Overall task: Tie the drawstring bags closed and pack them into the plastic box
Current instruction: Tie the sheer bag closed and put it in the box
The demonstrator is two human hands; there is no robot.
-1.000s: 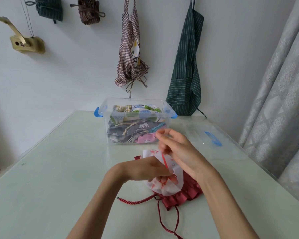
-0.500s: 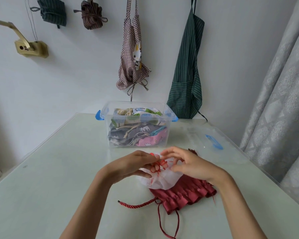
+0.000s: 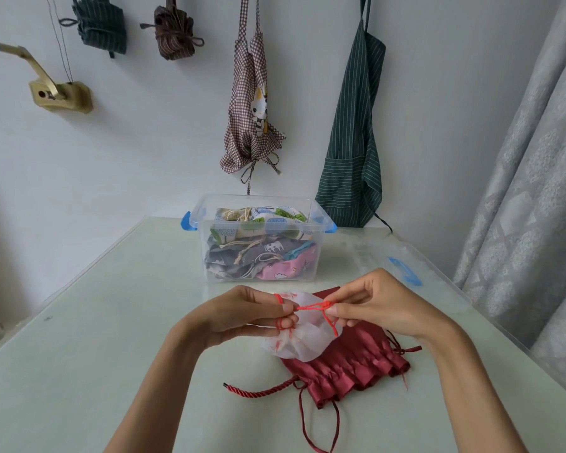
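Observation:
A small white drawstring bag (image 3: 303,340) with red marks hangs just above the table between my hands. My left hand (image 3: 242,317) pinches its gathered neck, with the thin red drawstring (image 3: 314,307) looped round two fingers. My right hand (image 3: 378,305) pinches the other end of that string, which runs taut between the hands. A dark red satin bag (image 3: 356,364) lies flat under the white one, its cords trailing toward me. The clear plastic box (image 3: 209,256) with blue handles stands behind, holding several tied bags.
The box's clear lid (image 3: 386,256) with a blue clip lies to the right of the box. A grey curtain (image 3: 536,191) hangs along the table's right edge. Aprons (image 3: 352,152) and bundled cloths hang on the wall behind.
My hands have drawn apart, pulling the red string tight between them. A second ago my right hand was raised higher over the bag.

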